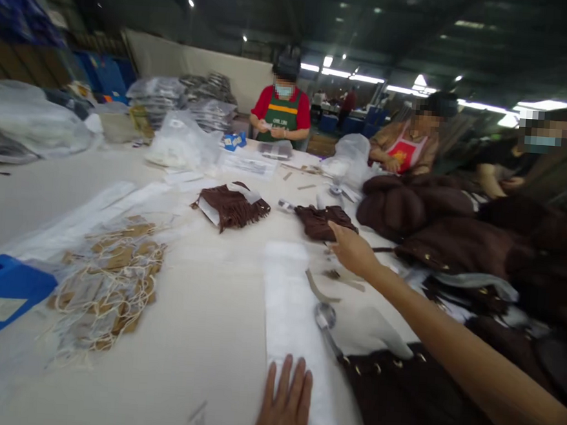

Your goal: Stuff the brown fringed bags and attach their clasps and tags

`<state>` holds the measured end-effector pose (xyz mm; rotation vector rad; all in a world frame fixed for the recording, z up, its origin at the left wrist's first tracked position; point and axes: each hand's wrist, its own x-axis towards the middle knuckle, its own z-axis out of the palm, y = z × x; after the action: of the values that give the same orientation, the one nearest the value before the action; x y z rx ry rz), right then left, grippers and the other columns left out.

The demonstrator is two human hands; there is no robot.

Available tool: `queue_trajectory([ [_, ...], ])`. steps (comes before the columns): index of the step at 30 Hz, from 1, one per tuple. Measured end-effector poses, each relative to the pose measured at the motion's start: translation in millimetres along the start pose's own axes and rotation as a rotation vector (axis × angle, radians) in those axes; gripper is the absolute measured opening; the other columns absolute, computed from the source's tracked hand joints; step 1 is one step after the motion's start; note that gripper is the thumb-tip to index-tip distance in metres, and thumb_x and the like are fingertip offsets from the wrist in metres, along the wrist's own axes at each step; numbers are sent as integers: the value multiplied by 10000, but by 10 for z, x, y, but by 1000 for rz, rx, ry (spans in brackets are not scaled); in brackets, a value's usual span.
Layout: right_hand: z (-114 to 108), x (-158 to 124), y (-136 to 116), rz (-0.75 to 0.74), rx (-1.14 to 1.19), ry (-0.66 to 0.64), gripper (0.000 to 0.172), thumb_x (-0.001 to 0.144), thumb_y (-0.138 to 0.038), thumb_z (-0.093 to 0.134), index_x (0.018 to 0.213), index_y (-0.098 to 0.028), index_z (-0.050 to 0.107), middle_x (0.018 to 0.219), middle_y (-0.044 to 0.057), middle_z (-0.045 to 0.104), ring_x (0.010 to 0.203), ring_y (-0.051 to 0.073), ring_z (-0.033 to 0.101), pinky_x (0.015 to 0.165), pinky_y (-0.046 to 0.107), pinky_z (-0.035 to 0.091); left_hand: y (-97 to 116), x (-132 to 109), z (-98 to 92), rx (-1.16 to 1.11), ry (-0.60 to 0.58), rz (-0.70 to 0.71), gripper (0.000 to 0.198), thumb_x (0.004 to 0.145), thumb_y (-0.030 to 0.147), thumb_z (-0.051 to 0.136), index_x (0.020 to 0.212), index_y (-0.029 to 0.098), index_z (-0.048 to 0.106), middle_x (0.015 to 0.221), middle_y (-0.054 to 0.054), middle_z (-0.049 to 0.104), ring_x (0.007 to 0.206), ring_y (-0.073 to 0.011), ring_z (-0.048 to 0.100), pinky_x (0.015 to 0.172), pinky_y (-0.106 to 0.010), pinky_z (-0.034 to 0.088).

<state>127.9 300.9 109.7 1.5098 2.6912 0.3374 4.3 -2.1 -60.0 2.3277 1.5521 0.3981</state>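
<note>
My left hand [285,404] lies flat with its fingers spread on a strip of white paper [285,290] at the near edge of the table. Stretched far forward, my right hand [353,248] has its fingers closed at the near edge of a small dark brown fringed bag [314,222]. A second brown fringed bag [235,206], with white paper in it, lies to the left, apart from both hands. Close by on the right is a larger dark brown bag [397,395] with metal eyelets; a round silvery tag [325,316] lies by it.
Brown cardboard tags with white strings [119,272] lie heaped at left, beside a blue bin [6,297]. Dark brown bags [460,244] are piled at right. Clear plastic bags [184,144] stand farther back. Several people work around the table, one in a green apron [283,118].
</note>
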Motion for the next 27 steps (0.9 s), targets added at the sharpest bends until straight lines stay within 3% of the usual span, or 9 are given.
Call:
queue_trajectory([
  [2,-177,-642,-325,-94,323,119,446,969,-251,406,1406,-161,394,1374,131,535,1231,215,527,1024,351,427,73,-24,-31,71,63,-30,763,908,432,465,1521,138,118,1593,-137,103,1445,-408,107,1137,-650,180],
  [4,-213,-1421,-714,-220,521,93,403,969,-230,387,1365,-212,461,1284,85,615,1164,186,582,993,329,463,139,-56,-84,136,126,-39,740,920,425,437,1522,144,111,1598,-117,90,1456,-375,74,1165,-615,139],
  [7,92,-2404,-1020,-303,423,8,499,918,-126,402,1412,-188,431,1372,139,541,1258,237,513,1018,408,448,205,-104,-155,201,172,-20,682,941,426,400,1517,159,151,1596,-106,125,1463,-344,67,1178,-595,106],
  [9,401,-2747,-897,-216,256,0,578,862,-24,362,1423,-153,417,1429,177,468,1312,275,454,1007,466,445,228,-124,-169,239,185,-20,654,949,421,385,1512,161,178,1593,-108,144,1465,-333,67,1178,-596,91],
  [13,782,-2818,-275,-13,31,-7,669,791,78,301,1401,-157,443,1504,154,363,1385,279,345,1044,540,376,251,-142,-139,281,186,-36,629,955,419,372,1501,146,219,1594,-114,136,1466,-332,58,1175,-597,76],
  [16,871,-2685,-130,112,-9,1,514,837,12,357,1287,-129,559,1377,182,521,1348,316,392,1031,561,376,258,-153,-122,275,164,-33,629,955,424,368,1503,157,215,1599,-104,110,1465,-337,48,1174,-592,69],
  [21,1289,-2697,-855,-29,249,282,452,932,-212,428,1377,-149,475,1372,148,536,1272,265,495,1020,425,453,252,-158,-111,245,129,4,702,937,426,403,1523,190,98,1601,-82,43,1466,-338,44,1174,-573,77],
  [23,1506,-2772,-1192,-1,340,463,508,927,-173,399,1435,-178,401,1408,125,504,1297,251,472,1012,416,468,232,-163,-97,239,117,26,732,929,423,410,1524,191,53,1600,-79,35,1465,-342,60,1172,-567,90],
  [27,1696,-2871,-1548,5,444,555,719,850,-53,345,1523,-268,210,1415,47,511,1256,208,519,972,376,504,150,-212,-45,291,123,73,774,902,399,434,1522,149,44,1596,-103,76,1460,-349,94,1163,-552,115],
])
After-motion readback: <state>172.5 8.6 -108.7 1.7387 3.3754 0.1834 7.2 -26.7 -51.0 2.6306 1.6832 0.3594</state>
